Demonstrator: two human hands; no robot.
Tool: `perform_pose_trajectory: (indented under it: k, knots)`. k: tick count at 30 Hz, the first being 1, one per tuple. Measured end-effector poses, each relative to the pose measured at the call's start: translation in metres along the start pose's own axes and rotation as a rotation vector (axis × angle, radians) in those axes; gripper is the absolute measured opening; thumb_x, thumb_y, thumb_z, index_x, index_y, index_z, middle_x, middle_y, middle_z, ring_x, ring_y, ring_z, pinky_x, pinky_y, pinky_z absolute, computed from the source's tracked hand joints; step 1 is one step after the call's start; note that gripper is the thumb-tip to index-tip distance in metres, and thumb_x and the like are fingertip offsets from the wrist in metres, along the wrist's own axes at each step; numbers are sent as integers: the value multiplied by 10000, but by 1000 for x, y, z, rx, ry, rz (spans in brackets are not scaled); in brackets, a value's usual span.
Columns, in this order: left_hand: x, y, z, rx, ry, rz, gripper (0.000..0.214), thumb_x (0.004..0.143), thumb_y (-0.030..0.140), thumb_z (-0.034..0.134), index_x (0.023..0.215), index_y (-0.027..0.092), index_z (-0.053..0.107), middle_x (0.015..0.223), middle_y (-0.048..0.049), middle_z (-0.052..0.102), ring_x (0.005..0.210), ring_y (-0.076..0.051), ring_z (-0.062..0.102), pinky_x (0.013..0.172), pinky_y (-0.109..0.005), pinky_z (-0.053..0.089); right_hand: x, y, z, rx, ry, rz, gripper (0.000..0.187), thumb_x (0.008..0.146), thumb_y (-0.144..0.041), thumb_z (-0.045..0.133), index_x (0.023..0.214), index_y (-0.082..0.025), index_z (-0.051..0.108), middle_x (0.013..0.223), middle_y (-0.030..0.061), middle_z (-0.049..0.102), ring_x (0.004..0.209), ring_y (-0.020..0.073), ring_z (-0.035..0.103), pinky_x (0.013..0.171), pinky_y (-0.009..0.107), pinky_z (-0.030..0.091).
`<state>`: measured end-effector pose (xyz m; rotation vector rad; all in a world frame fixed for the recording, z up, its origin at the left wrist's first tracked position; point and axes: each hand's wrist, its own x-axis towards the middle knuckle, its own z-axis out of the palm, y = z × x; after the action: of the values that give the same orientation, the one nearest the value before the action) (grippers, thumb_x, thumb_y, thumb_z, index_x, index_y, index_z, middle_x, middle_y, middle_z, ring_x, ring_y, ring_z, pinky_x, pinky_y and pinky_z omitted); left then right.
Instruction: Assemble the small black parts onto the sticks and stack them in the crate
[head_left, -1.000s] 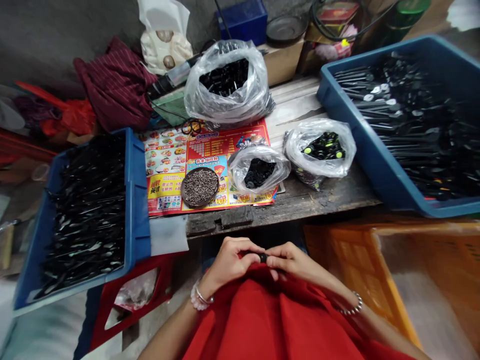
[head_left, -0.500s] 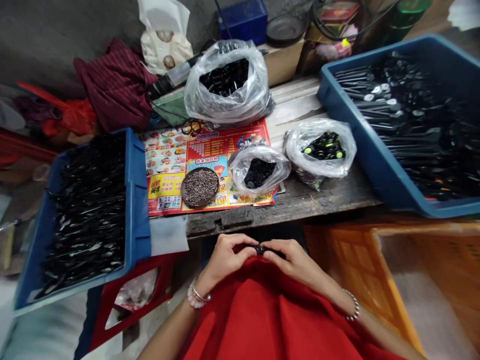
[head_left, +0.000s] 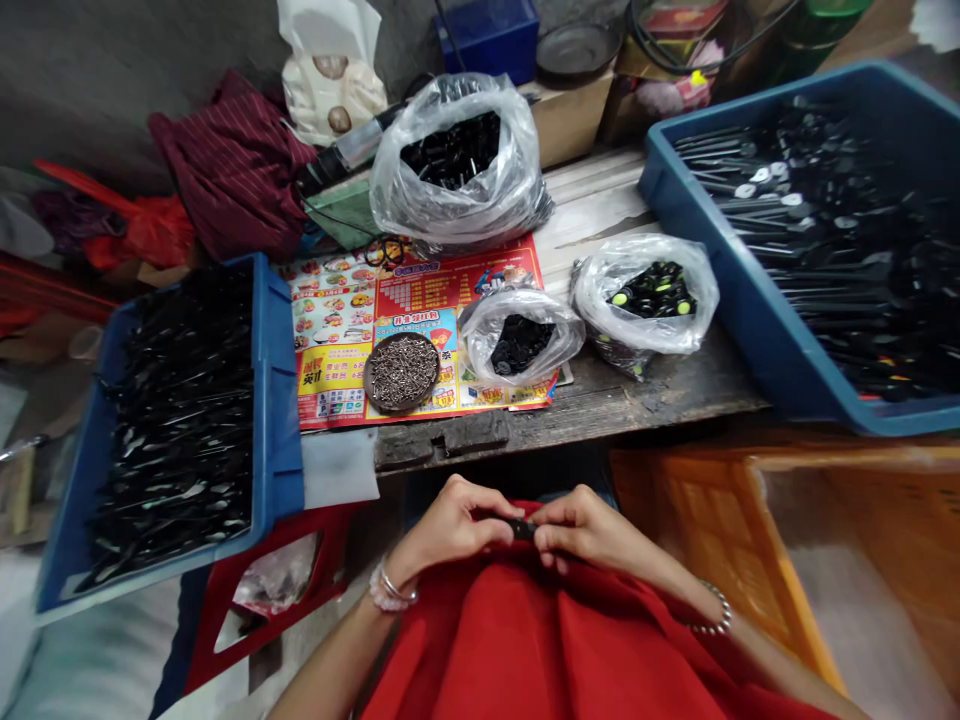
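Between my two hands, above the red cloth on my lap, is a small black plastic part (head_left: 523, 528). My left hand (head_left: 459, 520) pinches its left end between thumb and fingers. From the other side, my right hand (head_left: 581, 522) grips the right end, its fingers curled. The part's exact kind is too small and covered to tell. Beyond the hands, a round dish of small metal screws or pins (head_left: 403, 370) stands on a printed flyer (head_left: 330, 370). Beside it sits a clear bag of black round pieces (head_left: 521, 343).
A blue crate (head_left: 276, 400) of long black parts stands left; another blue crate (head_left: 757, 290) of black parts stands right. On the wooden table (head_left: 637, 405) are a bag of black and yellow-green pieces (head_left: 652, 292) and a larger bag (head_left: 457, 160). An orange crate (head_left: 690, 520) is below right.
Both hands have dropped slightly toward my lap with the black part. The right fingers have curled in more around its end. The view has shifted a little.
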<state>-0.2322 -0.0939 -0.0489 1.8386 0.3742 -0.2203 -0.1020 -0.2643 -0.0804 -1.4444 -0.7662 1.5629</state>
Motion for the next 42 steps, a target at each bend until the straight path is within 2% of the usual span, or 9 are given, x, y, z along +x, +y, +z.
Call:
perform_pose_trajectory:
  k: [2, 5, 10, 17, 24, 26, 33, 36, 42]
  knots:
    - [1, -1, -1, 10, -20, 51, 157, 767, 169, 688, 873, 166, 804, 737, -51, 783, 590, -162, 681, 578, -222, 464, -1, 2, 0, 38, -2, 10, 241, 826, -293, 557, 675, -149, 678, 613, 22, 681, 500, 146, 589, 494, 224, 427]
    - [4, 0, -2, 34, 80, 121, 181, 795, 161, 664, 913, 168, 800, 870, -79, 795, 740, -186, 718, 681, -234, 489, -2, 7, 3, 6, 131, -36, 270, 835, -318, 563, 654, -148, 670, 590, 22, 663, 499, 141, 572, 502, 225, 409]
    - [8, -1, -8, 1, -105, 82, 150, 783, 199, 705, 891, 179, 807, 800, -57, 793, 671, -177, 710, 639, -223, 481, -3, 6, 5, 17, 48, -6, 321, 856, -372, 556, 653, -149, 666, 612, 35, 676, 490, 141, 568, 490, 226, 401]
    - [7, 6, -1, 46, 77, -2, 210, 794, 151, 643, 931, 205, 794, 895, -26, 795, 762, -178, 712, 718, -242, 496, -3, -4, -1, -271, 181, -104, 359, 930, -350, 492, 699, -157, 687, 594, 31, 671, 511, 155, 568, 508, 245, 353]
    - [8, 11, 4, 39, 145, -1, 224, 768, 117, 611, 922, 182, 759, 921, -36, 776, 838, -189, 701, 807, -270, 499, -6, 1, 7, -482, 309, -192, 340, 953, -326, 464, 960, -173, 767, 915, 107, 775, 773, 261, 703, 643, 294, 415]
    - [8, 10, 6, 32, 138, 4, 226, 755, 110, 606, 908, 185, 755, 922, -34, 774, 851, -192, 698, 821, -275, 497, -6, 1, 8, -493, 302, -195, 343, 959, -316, 457, 983, -174, 768, 919, 109, 775, 753, 256, 704, 636, 295, 406]
    - [9, 6, 18, -91, 221, -55, 144, 695, 131, 600, 762, 145, 727, 729, -32, 724, 645, -150, 619, 618, -231, 460, -4, -2, 9, -445, 246, -143, 346, 966, -317, 472, 865, -169, 767, 736, 67, 737, 627, 206, 639, 573, 276, 341]
    - [10, 5, 20, -142, 259, -63, 119, 688, 135, 600, 738, 144, 707, 716, -27, 703, 639, -137, 596, 604, -221, 454, -3, -1, 8, -447, 252, -150, 343, 960, -321, 484, 831, -163, 759, 710, 61, 724, 588, 191, 609, 554, 279, 315]
    - [12, 0, 17, -329, 260, -171, 286, 725, 241, 686, 993, 142, 682, 823, -42, 678, 686, -140, 615, 589, -213, 492, -1, 0, 5, -327, 351, -137, 334, 945, -368, 495, 864, -171, 752, 669, 44, 717, 569, 196, 604, 551, 275, 362]
